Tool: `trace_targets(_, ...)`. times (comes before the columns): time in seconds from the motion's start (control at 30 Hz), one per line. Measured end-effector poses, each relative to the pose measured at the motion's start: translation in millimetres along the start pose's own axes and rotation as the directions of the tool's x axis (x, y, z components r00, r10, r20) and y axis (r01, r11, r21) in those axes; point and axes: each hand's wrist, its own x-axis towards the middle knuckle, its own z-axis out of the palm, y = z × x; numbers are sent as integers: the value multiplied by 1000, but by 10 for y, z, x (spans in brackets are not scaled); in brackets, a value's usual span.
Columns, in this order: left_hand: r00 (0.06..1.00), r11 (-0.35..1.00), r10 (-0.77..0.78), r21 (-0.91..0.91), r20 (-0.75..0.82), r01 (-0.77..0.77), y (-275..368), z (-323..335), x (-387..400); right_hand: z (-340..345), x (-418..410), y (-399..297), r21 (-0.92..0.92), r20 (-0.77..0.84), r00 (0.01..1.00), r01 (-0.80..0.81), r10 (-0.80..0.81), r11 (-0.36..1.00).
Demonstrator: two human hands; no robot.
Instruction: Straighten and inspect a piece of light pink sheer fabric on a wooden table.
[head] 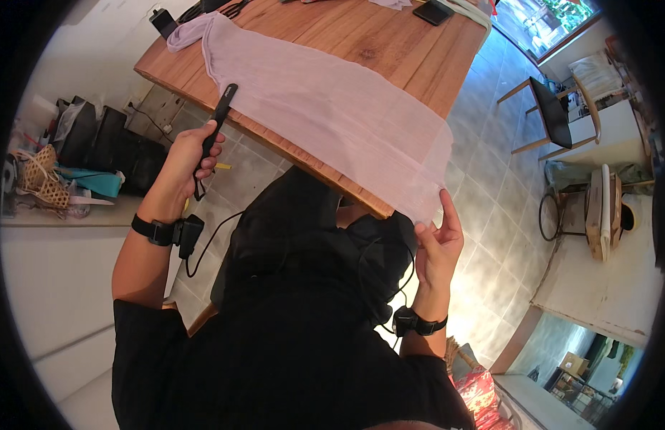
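A sheer pale pink cloth lies stretched along the near edge of a wooden table. Its right end hangs past the table's corner, where my right hand holds it at the thumb and forefinger. In my left hand is a slim black handheld tool with a wrist strap; it bears writing. The tool's upper end overlaps the cloth's near edge in view; whether they touch, I cannot tell. Toward the far left the cloth is bunched into a narrow, twisted band.
At the table's far side lie a black phone-like object and dark cables; a small black device stands at the left corner. Left, a white cabinet carries a woven basket. A chair stands right, on tiled floor.
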Motion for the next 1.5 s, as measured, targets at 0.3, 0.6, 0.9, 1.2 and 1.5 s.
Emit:
trace_targets(0.3,965,993,-105,84,239,88,-162,427,-554,-252,62,77,-2,147,986,-73,73,997)
trace_targets(0.6,743,939,-338,150,578,311,-292,1331,-1052,22,-25,-112,48,343,938,34,-49,998)
trace_targets(0.9,844,942,-321,238,429,237,-248,1405,-908,-53,-76,-21,122,285,958,-4,-31,993)
trace_targets(1.2,966,988,-136,97,219,117,-52,810,-404,-317,-21,1,220,241,968,9,-63,975)
trace_targets(1.5,998,998,-64,-10,20,64,82,308,-6,-721,52,-3,241,138,987,47,-83,969)
